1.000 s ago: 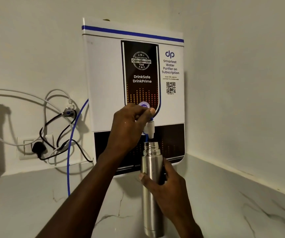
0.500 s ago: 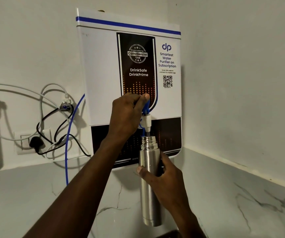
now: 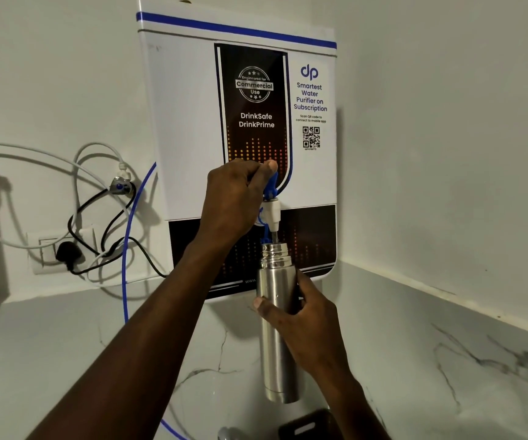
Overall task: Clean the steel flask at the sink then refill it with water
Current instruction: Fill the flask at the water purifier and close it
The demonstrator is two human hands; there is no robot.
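The steel flask [image 3: 277, 312] is held upright above the marble counter, its open threaded mouth right under the white spout of the tap [image 3: 271, 208]. A thin stream of water runs from the spout into the mouth. My right hand [image 3: 307, 325] grips the flask's upper body from the right, thumb across the front. My left hand [image 3: 234, 201] holds the blue tap lever of the wall-mounted water purifier [image 3: 186, 128], thumb on the lever's top. No cap is on the flask.
A wall socket [image 3: 65, 249] with a black plug, black and white cables and a blue tube [image 3: 126, 281] lie left of the purifier. The marble counter [image 3: 446, 360] meets a wall corner on the right. A dark object [image 3: 310, 425] and a metal piece [image 3: 229, 433] sit at the bottom edge.
My left hand has raised the blue lever from low beside the spout to upright. Water now runs into the flask. The view has drifted, so everything sits higher in frame.
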